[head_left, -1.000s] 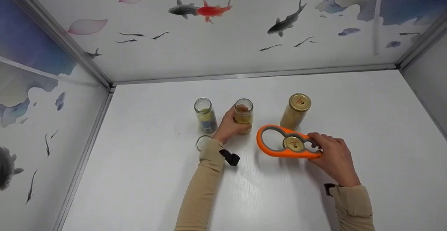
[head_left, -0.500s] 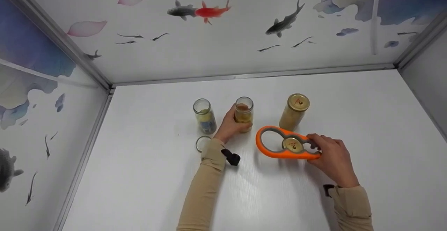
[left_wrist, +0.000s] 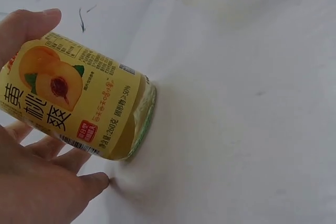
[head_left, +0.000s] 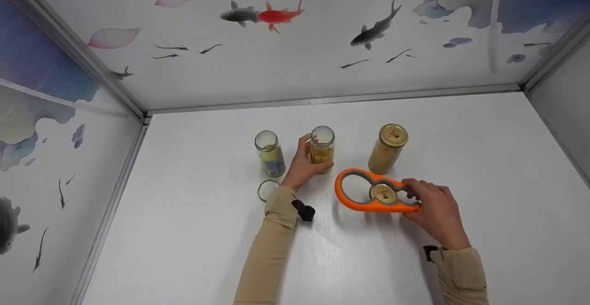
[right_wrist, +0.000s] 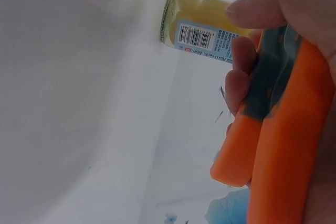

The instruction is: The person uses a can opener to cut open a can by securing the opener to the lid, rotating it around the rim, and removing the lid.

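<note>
In the head view my left hand [head_left: 302, 169] is loosely around an uncovered glass jar [head_left: 321, 153] of peaches. The left wrist view shows its yellow peach label [left_wrist: 79, 87], with the thumb [left_wrist: 37, 23] along one side and the fingers spread on the other, the lowest finger apart from the glass. My right hand [head_left: 435, 210] grips the handles of an orange and grey jar opener [head_left: 378, 208], raised over the table. A gold lid [head_left: 385, 193] sits in the opener's middle opening.
Left of the peach jar stands another uncovered jar [head_left: 270, 157] with a blue label. A jar with a gold lid [head_left: 388, 148] stands behind the opener. A round, white-centred ring [head_left: 262, 190] lies partly under the left sleeve. Printed walls [head_left: 295, 74] border the white table [head_left: 184, 194].
My left fingers, seen through the jar's glass earlier, have drawn back toward its left side and loosened. The right hand has moved slightly left and nearer with the opener and lid.
</note>
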Demonstrator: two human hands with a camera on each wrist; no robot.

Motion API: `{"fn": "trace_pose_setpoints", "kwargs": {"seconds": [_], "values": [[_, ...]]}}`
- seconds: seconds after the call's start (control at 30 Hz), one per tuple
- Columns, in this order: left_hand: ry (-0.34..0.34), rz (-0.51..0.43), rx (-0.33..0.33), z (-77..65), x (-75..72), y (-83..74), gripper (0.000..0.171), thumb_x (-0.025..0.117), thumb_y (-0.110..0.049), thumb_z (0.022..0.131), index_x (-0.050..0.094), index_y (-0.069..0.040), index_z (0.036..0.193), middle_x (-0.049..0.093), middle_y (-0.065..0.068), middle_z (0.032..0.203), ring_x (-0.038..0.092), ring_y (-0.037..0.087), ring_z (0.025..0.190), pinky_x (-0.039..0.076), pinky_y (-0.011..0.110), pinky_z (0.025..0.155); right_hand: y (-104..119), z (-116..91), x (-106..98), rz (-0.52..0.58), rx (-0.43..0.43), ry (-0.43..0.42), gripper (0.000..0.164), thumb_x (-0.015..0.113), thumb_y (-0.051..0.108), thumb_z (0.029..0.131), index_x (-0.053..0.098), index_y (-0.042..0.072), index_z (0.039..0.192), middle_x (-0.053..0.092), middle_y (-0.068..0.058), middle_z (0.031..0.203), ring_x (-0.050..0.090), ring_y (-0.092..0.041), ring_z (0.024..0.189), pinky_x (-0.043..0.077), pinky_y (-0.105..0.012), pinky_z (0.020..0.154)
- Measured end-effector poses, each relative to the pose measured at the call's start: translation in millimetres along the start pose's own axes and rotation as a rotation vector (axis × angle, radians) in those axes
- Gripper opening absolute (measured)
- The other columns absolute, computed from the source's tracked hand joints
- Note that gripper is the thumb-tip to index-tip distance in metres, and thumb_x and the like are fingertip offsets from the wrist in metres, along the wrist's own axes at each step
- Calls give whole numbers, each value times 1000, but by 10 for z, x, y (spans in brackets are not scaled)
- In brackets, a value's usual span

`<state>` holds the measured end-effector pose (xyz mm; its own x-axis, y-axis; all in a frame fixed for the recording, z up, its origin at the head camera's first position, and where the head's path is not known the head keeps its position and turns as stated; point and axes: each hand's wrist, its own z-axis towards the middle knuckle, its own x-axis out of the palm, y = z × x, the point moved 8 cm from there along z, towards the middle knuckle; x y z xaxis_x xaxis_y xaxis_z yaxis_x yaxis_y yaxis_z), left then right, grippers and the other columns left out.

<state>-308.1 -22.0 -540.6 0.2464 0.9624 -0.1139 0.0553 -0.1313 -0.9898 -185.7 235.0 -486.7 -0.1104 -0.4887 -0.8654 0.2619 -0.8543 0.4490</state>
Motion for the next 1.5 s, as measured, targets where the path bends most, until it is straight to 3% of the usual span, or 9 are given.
{"fn": "trace_pose_setpoints", "kwargs": {"seconds": [0.1, 0.3, 0.5, 0.63, 0.77, 0.93, 1.13, 1.37, 1.5], "values": [[19, 45, -5, -88, -50, -10, 82, 80, -13, 79, 31, -14, 144, 36, 16, 148, 29, 29, 140, 24, 41, 112, 15, 6, 19, 4, 2, 2, 53, 83, -3, 63, 63, 6, 111, 65, -7, 84, 62, -28, 77, 40, -54, 87], [50, 128, -52, -278, -146, 5, 77, 78, -11, 81, 32, -9, 143, 36, 18, 147, 35, 34, 136, 31, 40, 109, 71, 33, 76, -9, -11, 2, 54, 85, -1, 62, 63, 7, 111, 64, -6, 83, 61, -27, 77, 40, -52, 87], [6, 194, -102, -468, -146, 20, 74, 74, -11, 85, 31, -6, 145, 42, 20, 142, 42, 35, 130, 36, 42, 106, 113, 28, 130, -11, 1, 6, 55, 86, -1, 62, 63, 6, 112, 66, -8, 87, 62, -28, 80, 40, -52, 88], [-32, 173, -74, -642, -90, 45, 57, 70, -9, 88, 42, -4, 137, 50, 19, 132, 51, 32, 121, 43, 41, 100, 132, 1, 117, -20, 4, -15, 57, 86, -2, 61, 64, 5, 113, 66, -9, 88, 61, -29, 82, 40, -52, 88], [-22, 72, -47, -778, 50, 97, 34, 63, -5, 90, 55, -2, 123, 61, 14, 116, 61, 27, 105, 50, 39, 88, 148, -22, 88, -33, -4, -44, 59, 87, -3, 59, 64, 5, 112, 66, -9, 87, 61, -29, 81, 40, -52, 88], [76, -73, -56, -827, 339, 157, 21, 58, -4, 94, 62, -2, 115, 64, 11, 108, 63, 25, 99, 51, 35, 85, 176, -46, 89, -35, -7, -59, 57, 86, -2, 59, 64, 6, 111, 66, -9, 86, 60, -29, 81, 41, -52, 87], [221, -275, 1, -825, 644, 121, 25, 49, -1, 99, 59, 10, 119, 61, 22, 115, 60, 37, 108, 49, 40, 92, 216, -58, 133, -20, 3, -41, 56, 86, 0, 60, 65, 6, 111, 67, -9, 88, 60, -29, 82, 40, -51, 88], [313, -404, -22, -779, 862, 77, 34, 53, -19, 100, 56, -3, 130, 65, 10, 117, 62, 22, 108, 47, 34, 95, 244, 9, 166, 8, 36, -16, 57, 87, 0, 61, 64, 7, 113, 67, -9, 90, 60, -29, 84, 39, -51, 90], [404, -569, 1, -770, 973, 17, 41, 42, -23, 101, 52, -1, 135, 60, 13, 128, 56, 25, 119, 42, 36, 101, 277, 35, 194, 7, 2, -36, 57, 87, -1, 60, 64, 8, 112, 66, -7, 88, 60, -28, 83, 39, -49, 89]]}}
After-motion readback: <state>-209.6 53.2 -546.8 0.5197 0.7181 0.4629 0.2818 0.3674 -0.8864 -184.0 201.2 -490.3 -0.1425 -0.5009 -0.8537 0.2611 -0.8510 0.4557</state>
